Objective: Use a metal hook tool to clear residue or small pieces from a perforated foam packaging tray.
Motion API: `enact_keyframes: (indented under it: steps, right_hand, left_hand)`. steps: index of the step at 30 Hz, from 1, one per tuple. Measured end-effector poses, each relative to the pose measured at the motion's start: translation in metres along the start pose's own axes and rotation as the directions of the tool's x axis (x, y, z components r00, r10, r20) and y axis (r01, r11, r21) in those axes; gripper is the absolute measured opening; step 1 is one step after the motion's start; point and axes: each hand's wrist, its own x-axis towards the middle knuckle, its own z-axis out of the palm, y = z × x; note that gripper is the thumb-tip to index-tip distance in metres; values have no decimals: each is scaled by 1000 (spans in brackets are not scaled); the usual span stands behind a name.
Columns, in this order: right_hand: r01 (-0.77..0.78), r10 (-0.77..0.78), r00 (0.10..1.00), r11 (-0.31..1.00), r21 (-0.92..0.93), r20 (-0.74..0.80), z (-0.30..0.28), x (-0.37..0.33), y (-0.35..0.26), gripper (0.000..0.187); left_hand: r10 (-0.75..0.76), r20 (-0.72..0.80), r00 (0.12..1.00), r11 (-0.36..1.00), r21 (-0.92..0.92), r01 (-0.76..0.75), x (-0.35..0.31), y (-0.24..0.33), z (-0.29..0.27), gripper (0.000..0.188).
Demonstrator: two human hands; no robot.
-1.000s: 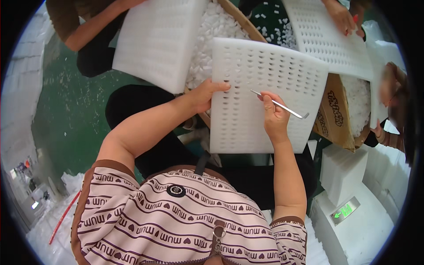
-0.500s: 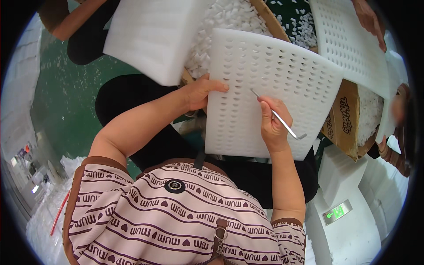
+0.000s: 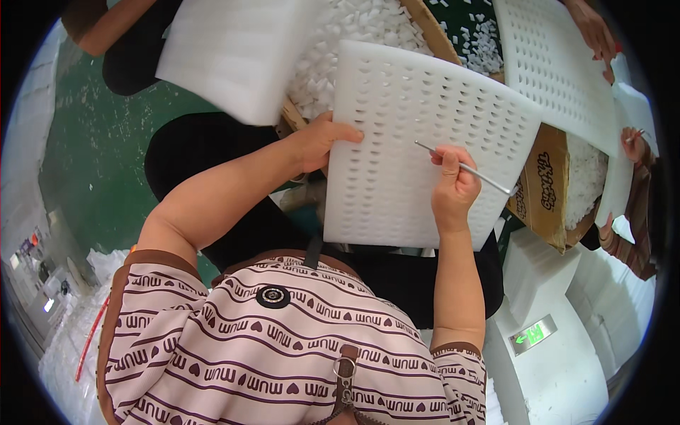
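Observation:
A white foam sheet [image 3: 397, 205] with rows of small half-moon cuts leans over my lap, its top toward a carton. My left hand [image 3: 319, 144] is closed on its left edge, the thumb flat on the front face and the fingers behind, mostly hidden. Over the middle of the sheet, my right hand [image 3: 455, 190] is closed around a thin metal rod [image 3: 490, 181]. The rod slants down from left to right. Its slim tip sits close to the cuts; whether it touches the foam I cannot tell.
White foam bits [image 3: 340, 53] fill the carton [image 3: 433, 32] beyond the sheet. A plain foam block [image 3: 227, 64] stands at upper left. At right, a co-worker's hand [image 3: 591, 28] rests on another perforated sheet [image 3: 549, 78], above a second carton [image 3: 549, 188]. A lit sign [image 3: 533, 335] is lower right.
My right hand has shifted slightly right and up, and the rod now lies flatter across the sheet. My left hand keeps its hold. At far right, a co-worker's hand has moved.

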Motion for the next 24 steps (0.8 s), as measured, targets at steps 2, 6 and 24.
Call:
enact_keyframes:
  steps: [2,6,24]
  right_hand:
    - [131,-122,990,980,-149,68,-1,-2,1,3]
    - [406,-336,914,782,-474,229,12,4,2,8]
    - [332,-293,941,896,-294,169,5,4,10,5]
  left_hand:
    - [3,18,1000,1000,-9,-3,0,0,0,49]
    - [14,46,999,997,69,-17,-2,-1,-3,49]
    - [56,11,998,990,130,-57,-5,-1,1,49]
